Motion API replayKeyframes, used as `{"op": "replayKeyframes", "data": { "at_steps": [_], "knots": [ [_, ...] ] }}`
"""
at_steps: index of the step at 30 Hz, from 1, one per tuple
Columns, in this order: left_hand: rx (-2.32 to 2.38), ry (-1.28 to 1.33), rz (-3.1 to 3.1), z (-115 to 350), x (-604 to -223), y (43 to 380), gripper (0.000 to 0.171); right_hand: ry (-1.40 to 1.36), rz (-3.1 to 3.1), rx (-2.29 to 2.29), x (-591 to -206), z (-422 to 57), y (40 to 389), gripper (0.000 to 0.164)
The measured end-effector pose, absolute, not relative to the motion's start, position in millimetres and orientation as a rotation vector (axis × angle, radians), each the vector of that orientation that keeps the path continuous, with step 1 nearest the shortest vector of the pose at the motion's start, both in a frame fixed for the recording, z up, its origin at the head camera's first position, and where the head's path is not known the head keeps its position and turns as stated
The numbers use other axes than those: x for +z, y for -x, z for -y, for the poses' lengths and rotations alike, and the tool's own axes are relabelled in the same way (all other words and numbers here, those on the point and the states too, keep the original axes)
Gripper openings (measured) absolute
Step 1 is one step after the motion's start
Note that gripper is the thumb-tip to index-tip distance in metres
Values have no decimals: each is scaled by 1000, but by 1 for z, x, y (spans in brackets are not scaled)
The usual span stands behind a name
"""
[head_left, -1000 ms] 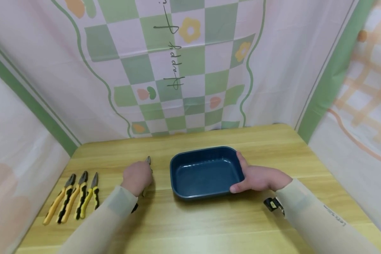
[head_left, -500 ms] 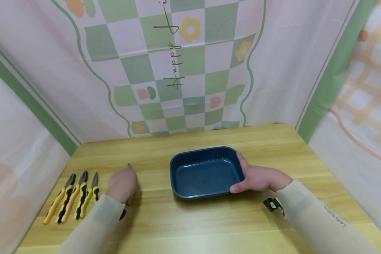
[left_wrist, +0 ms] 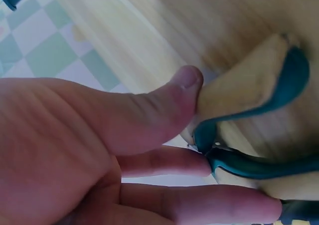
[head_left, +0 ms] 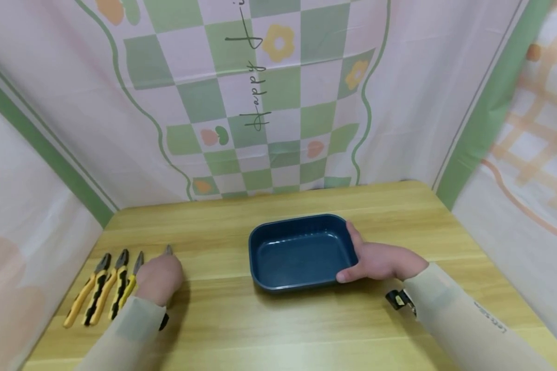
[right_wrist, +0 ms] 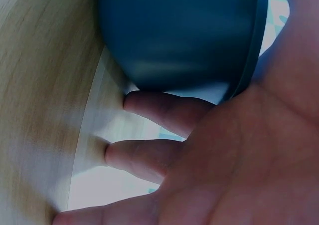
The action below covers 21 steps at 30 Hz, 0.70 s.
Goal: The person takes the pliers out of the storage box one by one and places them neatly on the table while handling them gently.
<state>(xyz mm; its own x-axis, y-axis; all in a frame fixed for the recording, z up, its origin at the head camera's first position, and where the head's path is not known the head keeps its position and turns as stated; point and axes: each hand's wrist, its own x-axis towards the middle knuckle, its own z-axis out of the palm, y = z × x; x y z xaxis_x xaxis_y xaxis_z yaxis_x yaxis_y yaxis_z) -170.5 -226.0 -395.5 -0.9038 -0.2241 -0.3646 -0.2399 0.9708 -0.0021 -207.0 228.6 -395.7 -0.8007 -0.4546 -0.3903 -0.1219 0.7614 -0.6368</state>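
Note:
In my left hand [head_left: 160, 278] is a pair of pliers whose metal tip [head_left: 168, 250] shows beyond the knuckles. The left wrist view shows its teal-and-tan handles [left_wrist: 239, 93] spread apart, the thumb on one handle and fingertips against the other. Three yellow-and-black pliers, such as the leftmost pair [head_left: 94, 291], lie in a row to the left of this hand, which partly covers the nearest one. My right hand [head_left: 382, 260] rests against the right end of a dark blue rectangular dish [head_left: 301, 257], its fingers spread; in the right wrist view, fingertips [right_wrist: 117, 155] reach down to the tabletop.
The wooden table [head_left: 278, 330] carries the dish near its middle. Behind it hangs a green-and-white checked curtain [head_left: 260, 93], with further cloth [head_left: 529, 154] along the right side. A black strap piece [head_left: 396, 299] shows under the right wrist.
My left hand has moved left and slightly nearer with the pliers, from beside the dish to beside the row of pliers. The right hand and the dish have stayed in place.

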Motion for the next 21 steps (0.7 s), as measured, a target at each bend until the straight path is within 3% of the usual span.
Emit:
{"op": "replayKeyframes", "data": {
  "at_steps": [10, 21],
  "knots": [
    [4, 299, -2812, 233, -398, 160, 67, 443, -2414, -824, -393, -229, 205, 130],
    [35, 379, -2767, 230, -394, 161, 63, 423, -2414, -819, -398, -230, 207, 131]
  ]
}}
